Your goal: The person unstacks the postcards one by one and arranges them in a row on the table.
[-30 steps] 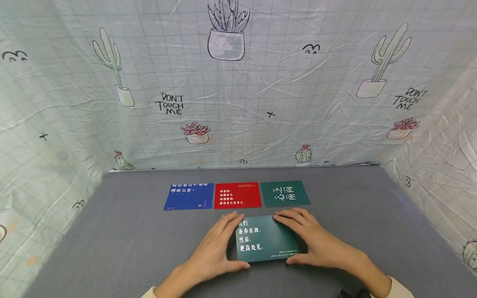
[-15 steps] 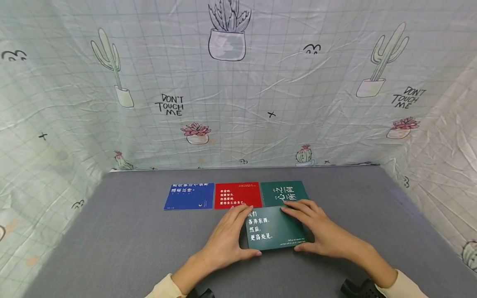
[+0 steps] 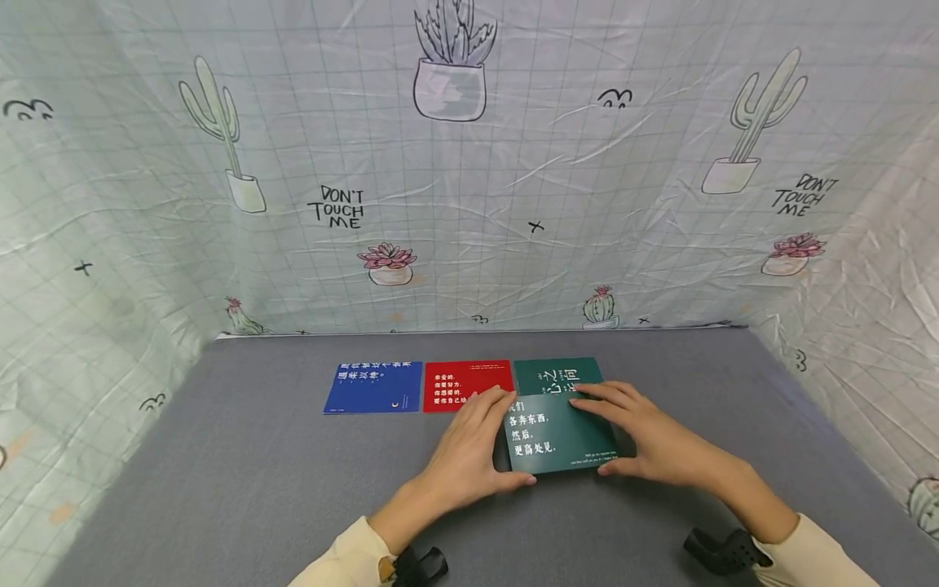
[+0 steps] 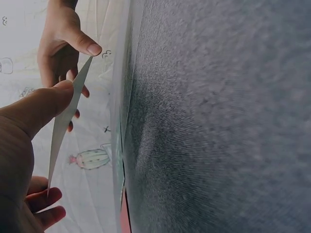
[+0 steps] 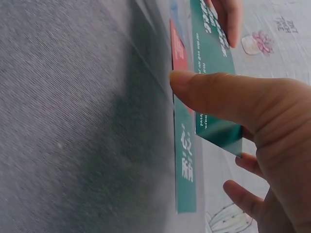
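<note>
A dark green postcard [image 3: 568,432] with white lettering is held up off the table by its two ends. My left hand [image 3: 469,448] grips the left end, thumb [image 4: 62,94] at the near edge and fingers at the far edge. On the right end, my right hand [image 3: 656,436] holds it the same way. In the head view the held card overlaps the near part of another green postcard [image 3: 526,371] lying flat. Left of that lies a red postcard [image 3: 469,375], its corner hidden by my left fingers.
A blue postcard [image 3: 374,390] finishes the row at its left end. The grey tabletop [image 3: 242,481] reaches back to a cloth backdrop [image 3: 469,179] printed with cacti. Black wrist devices [image 3: 722,552] sit by the sleeves.
Both hands have carried the held green postcard away from the body and to the right, from in front of the row to over its right part. The cards on the table stay put.
</note>
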### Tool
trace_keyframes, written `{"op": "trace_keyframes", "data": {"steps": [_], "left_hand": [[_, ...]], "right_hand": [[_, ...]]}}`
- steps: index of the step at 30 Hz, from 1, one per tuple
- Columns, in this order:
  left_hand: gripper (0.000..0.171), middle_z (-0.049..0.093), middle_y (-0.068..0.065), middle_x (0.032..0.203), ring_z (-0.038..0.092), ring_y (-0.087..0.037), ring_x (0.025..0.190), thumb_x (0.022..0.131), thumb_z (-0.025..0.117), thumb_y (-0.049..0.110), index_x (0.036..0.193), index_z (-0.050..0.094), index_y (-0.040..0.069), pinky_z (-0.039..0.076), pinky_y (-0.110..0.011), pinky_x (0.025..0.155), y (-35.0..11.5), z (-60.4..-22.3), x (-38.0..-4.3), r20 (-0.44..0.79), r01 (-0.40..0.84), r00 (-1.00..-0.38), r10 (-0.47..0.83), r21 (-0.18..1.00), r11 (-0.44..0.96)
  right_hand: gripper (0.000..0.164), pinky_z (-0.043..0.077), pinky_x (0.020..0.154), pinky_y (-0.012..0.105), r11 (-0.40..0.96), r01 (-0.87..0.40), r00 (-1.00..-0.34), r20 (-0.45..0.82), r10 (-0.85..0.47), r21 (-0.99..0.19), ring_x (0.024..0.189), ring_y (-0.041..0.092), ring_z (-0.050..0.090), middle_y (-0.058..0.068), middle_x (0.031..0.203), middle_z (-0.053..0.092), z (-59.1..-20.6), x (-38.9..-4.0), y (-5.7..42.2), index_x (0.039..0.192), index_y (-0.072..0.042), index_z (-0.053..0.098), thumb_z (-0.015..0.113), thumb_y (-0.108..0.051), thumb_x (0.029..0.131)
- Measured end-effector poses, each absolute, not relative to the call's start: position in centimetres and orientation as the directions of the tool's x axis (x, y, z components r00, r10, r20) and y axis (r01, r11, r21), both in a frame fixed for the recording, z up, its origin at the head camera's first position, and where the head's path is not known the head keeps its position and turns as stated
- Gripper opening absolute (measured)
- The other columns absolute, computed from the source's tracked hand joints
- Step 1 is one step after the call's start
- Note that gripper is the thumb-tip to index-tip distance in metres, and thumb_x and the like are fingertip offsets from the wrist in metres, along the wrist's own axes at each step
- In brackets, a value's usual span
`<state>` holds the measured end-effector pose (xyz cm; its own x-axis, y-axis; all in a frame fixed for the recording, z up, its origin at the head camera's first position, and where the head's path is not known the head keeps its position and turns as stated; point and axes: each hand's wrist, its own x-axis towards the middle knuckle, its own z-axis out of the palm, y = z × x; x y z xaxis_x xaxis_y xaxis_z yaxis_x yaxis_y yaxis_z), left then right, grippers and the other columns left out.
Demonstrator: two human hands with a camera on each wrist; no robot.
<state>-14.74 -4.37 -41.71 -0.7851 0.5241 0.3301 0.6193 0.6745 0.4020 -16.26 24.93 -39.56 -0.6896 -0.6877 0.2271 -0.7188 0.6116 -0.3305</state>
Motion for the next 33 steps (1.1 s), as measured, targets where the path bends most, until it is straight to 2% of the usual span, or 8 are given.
{"op": "trace_keyframes", "data": {"steps": [6, 21, 33], "left_hand": [[0.098, 0.037, -0.007, 0.144, 0.032, -0.019, 0.134, 0.068, 0.08, 0.051, 0.146, 0.036, 0.01, 0.022, -0.039, 0.113, -3.5, -41.6, -15.5, 0.329, 0.618, -0.786, 0.524, 0.394, 0.68], [0.098, 0.037, -0.005, 0.141, 0.03, -0.02, 0.135, 0.069, 0.079, 0.052, 0.145, 0.036, 0.008, 0.023, -0.037, 0.113, -0.9, -41.8, -17.5, 0.316, 0.589, -0.808, 0.497, 0.394, 0.706], [0.096, 0.04, -0.005, 0.14, 0.034, -0.019, 0.132, 0.07, 0.079, 0.052, 0.144, 0.038, 0.006, 0.019, -0.036, 0.114, 1.9, -42.1, -19.2, 0.29, 0.577, -0.816, 0.5, 0.345, 0.741]], "right_hand": [[0.087, 0.041, 0.097, 0.053, 0.623, -0.695, -0.709, 0.202, -0.675, -0.358, 0.133, 0.025, 0.03, 0.0, 0.15, 0.033, -39.3, -16.9, 25.7, 0.144, -0.02, 0.044, 0.087, -0.03, 0.069], [0.087, 0.038, 0.098, 0.053, 0.65, -0.66, -0.737, 0.161, -0.656, -0.377, 0.136, 0.028, 0.028, 0.005, 0.152, 0.032, -38.8, -18.7, 27.9, 0.143, -0.016, 0.044, 0.087, -0.02, 0.068], [0.087, 0.034, 0.099, 0.06, 0.69, -0.598, -0.774, 0.073, -0.629, -0.408, 0.136, 0.037, 0.025, 0.008, 0.153, 0.029, -38.6, -20.2, 30.3, 0.145, -0.013, 0.042, 0.086, -0.015, 0.069]]}}
